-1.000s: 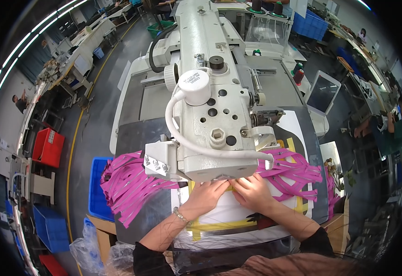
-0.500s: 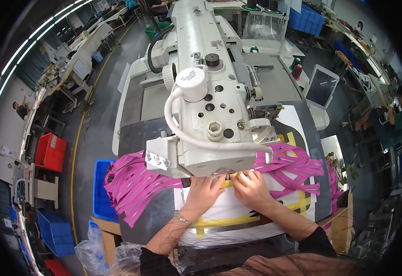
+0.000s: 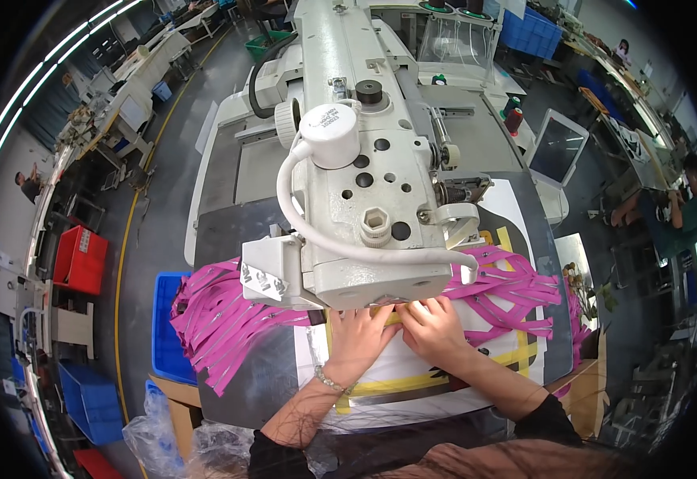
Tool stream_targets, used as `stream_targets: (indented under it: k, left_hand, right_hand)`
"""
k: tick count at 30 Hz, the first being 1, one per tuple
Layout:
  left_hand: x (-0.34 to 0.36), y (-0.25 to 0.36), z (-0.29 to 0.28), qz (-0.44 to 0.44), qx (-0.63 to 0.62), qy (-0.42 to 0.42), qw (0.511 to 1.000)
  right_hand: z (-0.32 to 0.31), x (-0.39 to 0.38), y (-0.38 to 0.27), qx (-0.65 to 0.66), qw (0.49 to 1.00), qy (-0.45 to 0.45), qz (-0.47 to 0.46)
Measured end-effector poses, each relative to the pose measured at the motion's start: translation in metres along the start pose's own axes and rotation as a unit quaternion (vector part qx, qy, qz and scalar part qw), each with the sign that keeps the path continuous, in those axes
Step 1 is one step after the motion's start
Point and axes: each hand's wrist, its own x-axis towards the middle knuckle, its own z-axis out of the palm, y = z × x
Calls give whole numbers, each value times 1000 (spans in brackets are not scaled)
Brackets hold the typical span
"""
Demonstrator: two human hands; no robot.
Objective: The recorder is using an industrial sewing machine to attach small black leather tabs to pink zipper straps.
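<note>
Had L hand (image 3: 356, 342) & R hand (image 3: 436, 329) close together by machine head (image 3: 380, 283); couldn't tell if gripping; best done slowly, w/ pink zipper strips (image 3: 225, 319) clear.

Left fingers (image 3: 390, 331) now closer to right fingers (image 3: 418, 311) than moment ago.

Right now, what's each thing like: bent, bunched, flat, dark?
White metal sewing machine: can't tell if running
Bare left hand: fingertips at machine's front, grip unclear
Bare right hand: fingers curled, beside left hand, grip unclear
Long pink zipper strips on the left: bunched, loosely fanned
Long pink zipper strips on the right: spread, overlapping
Yellow tape strips: flat
Rectangular white-framed screen: tilted, looks dark
Clear plastic bag: crumpled
</note>
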Motion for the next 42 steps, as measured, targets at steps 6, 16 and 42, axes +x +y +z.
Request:
stream_targets:
  k: [6,16,42]
  left_hand:
    - [-1,-16,9,40,-47,67,996]
    - [-6,-15,-4,74,48,50,995]
    - [-9,-13,-2,68,70,43,994]
  right_hand:
    - [1,0,1,-7,1000,8,-6]
    - [-1,1,-1,-11,1000,9,-3]
    - [-2,-3,4,-18,1000,10,-15]
